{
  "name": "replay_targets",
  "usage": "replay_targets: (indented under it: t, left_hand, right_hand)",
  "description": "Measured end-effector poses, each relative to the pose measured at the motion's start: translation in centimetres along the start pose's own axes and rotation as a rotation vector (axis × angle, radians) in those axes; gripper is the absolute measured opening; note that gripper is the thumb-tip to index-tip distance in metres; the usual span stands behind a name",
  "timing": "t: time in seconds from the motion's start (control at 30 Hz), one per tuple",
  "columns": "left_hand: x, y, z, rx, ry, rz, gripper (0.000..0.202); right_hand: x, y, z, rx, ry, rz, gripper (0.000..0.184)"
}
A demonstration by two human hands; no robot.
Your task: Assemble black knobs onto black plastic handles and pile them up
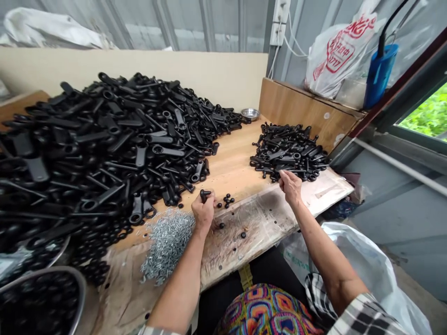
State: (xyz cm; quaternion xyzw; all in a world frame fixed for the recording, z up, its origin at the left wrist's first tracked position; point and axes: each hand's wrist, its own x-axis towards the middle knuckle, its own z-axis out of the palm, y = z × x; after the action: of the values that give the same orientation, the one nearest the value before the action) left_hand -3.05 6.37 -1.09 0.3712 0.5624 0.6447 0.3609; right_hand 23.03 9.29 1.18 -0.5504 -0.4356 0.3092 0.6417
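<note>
My left hand (203, 213) is closed around a black plastic handle piece (205, 193), whose end sticks up above the fingers. Beside that hand lie several small black knobs (228, 200) and a heap of silvery screws (167, 244). At the front edge of the right-hand pile of black crank handles (293, 149), my right hand (290, 185) has its fingers pinched together. Whatever is between those fingertips is too small or hidden to make out. A much larger heap of black crank levers (115, 139) covers the left of the bench.
Metal bowls of black knobs (38, 298) stand at the lower left. A small steel dish (250, 114) sits at the back. The wooden bench (226, 160) ends at my lap, and a white plastic bag (363, 260) hangs open at the right. A wooden board (296, 100) borders the bench.
</note>
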Motion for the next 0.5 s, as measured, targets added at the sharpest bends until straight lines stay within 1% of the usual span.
replay_targets:
  t: [0.07, 0.13, 0.2, 0.23, 0.27, 0.3, 0.37, 0.43, 0.5]
  left_hand:
    - [0.1, 0.7, 0.3, -0.099, -0.067, -0.089, 0.019]
    - [0.0, 1.5, 0.5, -0.232, -0.23, -0.25, 0.023]
    - [-0.1, 2.3, 0.4, -0.346, -0.41, -0.402, 0.025]
    - [-0.1, 2.5, 0.2, -0.387, -0.473, -0.46, 0.023]
    - [-0.1, 2.7, 0.0, -0.417, -0.504, -0.505, 0.02]
    - [0.0, 2.7, -0.4, -0.432, -0.502, -0.54, 0.018]
    - [0.3, 2.7, -1.2, -0.414, -0.463, -0.596, 0.015]
    - [0.7, 2.3, -1.8, -0.364, -0.432, -0.645, 0.016]
    - [0.9, 1.9, -2.0, -0.318, -0.438, -0.673, 0.018]
  right_hand:
    - [-0.8, -0.6, 2.5, -0.03, -0.094, -0.062, 0.039]
    - [-2.1, -1.5, 5.9, -0.142, -0.228, -0.194, 0.044]
    - [-3.5, -2.3, 9.4, -0.305, -0.381, -0.404, 0.051]
    - [-4.2, -2.6, 10.9, -0.371, -0.463, -0.525, 0.055]
    - [-4.7, -2.8, 12.2, -0.434, -0.548, -0.642, 0.06]
    - [-5.2, -2.9, 13.2, -0.487, -0.627, -0.75, 0.065]
    - [-5.8, -2.7, 14.3, -0.564, -0.762, -0.92, 0.071]
    - [-6.2, -2.0, 14.4, -0.605, -0.807, -1.007, 0.073]
    - [-6.4, -1.2, 14.1, -0.615, -0.813, -1.068, 0.069]
